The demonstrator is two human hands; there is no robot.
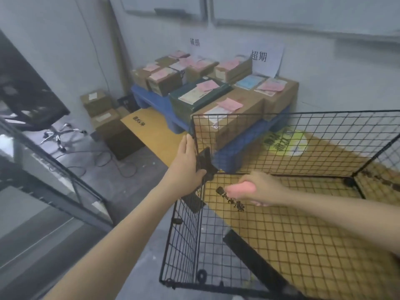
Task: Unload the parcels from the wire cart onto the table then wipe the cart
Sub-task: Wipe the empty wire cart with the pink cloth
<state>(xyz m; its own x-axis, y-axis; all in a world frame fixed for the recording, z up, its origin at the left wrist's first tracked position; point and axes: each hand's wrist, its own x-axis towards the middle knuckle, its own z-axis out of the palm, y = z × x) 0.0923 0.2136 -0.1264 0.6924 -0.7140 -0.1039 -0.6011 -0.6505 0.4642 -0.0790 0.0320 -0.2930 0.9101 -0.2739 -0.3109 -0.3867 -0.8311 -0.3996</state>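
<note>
Black wire cart (313, 144) gripped at its corner

Left hand (188, 161) is curled round the cart's far-left corner upright. Right hand (257, 189) sits low inside the cart, fingers curled, too blurred to tell whether it holds anything. Parcels (227, 100) are stacked on the blue table (151, 100) just beyond.

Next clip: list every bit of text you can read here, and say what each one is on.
"破损": left wall sign.
"超期": right wall sign.
Black print on the floor cardboard, also showing under the cart: too blurred to read.
Round floor sticker: blurred.
Labels on the parcels: too small to read.
</note>
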